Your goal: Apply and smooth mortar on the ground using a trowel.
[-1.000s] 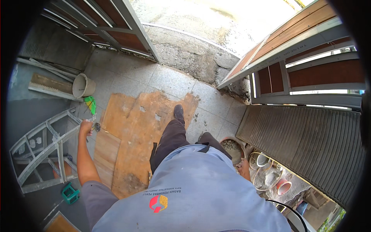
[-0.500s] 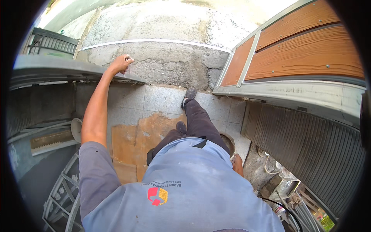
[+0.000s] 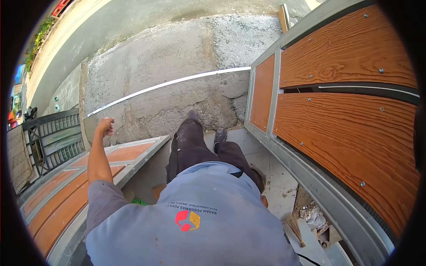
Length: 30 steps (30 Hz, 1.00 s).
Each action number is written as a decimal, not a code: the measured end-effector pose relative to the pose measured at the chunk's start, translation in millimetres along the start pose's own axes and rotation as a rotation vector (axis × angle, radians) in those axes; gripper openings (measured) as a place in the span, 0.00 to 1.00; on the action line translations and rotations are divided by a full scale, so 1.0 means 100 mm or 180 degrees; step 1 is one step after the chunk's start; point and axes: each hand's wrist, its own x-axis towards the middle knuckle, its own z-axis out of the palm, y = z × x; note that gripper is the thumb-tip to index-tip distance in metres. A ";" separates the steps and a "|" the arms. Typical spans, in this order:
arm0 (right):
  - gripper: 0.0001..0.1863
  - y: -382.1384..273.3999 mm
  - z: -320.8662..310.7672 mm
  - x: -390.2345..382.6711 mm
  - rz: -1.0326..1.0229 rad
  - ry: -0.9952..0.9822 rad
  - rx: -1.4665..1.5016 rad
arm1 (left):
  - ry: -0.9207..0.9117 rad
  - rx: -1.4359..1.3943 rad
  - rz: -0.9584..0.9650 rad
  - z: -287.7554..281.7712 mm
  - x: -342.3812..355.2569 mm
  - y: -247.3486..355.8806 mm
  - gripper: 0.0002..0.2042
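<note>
My left arm reaches out to the left, and my left hand (image 3: 105, 127) is closed in a loose fist above the cracked concrete, with nothing visible in it. It is nearest to the top end of the left gate panel (image 3: 128, 154), apart from it. Beside my right thigh shows the curved rim of a round bucket (image 3: 262, 178). My right hand (image 3: 265, 201) is only a sliver of skin just behind that rim; its fingers are hidden by my shirt and the bucket, which hangs with it at my side.
On the right stands another gate panel (image 3: 341, 124) with brown wood-look boards in a grey metal frame. A white strip (image 3: 168, 83) crosses the concrete ahead. A dark metal fence (image 3: 55, 137) is at far left; a broom (image 3: 295, 228) and rubble (image 3: 315, 219) lie at lower right.
I have stepped forward between the two gate panels onto their boarded side, feet reaching the rough concrete. My left hand is lower and farther left, still closed. The bucket has come along at my right side.
</note>
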 end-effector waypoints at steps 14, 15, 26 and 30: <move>0.09 -0.57 2.70 -1.26 -0.0015 0.0727 0.0499 | -0.0112 0.0119 0.0060 -1.57 2.53 2.21 0.12; 0.09 -0.61 2.92 -1.32 -0.0014 0.0763 0.0592 | 0.0038 0.0306 0.0221 -1.77 2.71 2.55 0.12; 0.06 -1.60 5.51 -1.38 0.0010 0.0088 0.1019 | 0.0373 0.0954 0.2250 -2.25 3.74 6.85 0.13; 0.05 -2.14 6.76 -1.33 -0.0144 0.0133 0.0788 | 0.0802 0.1101 0.2166 -2.69 4.39 7.38 0.12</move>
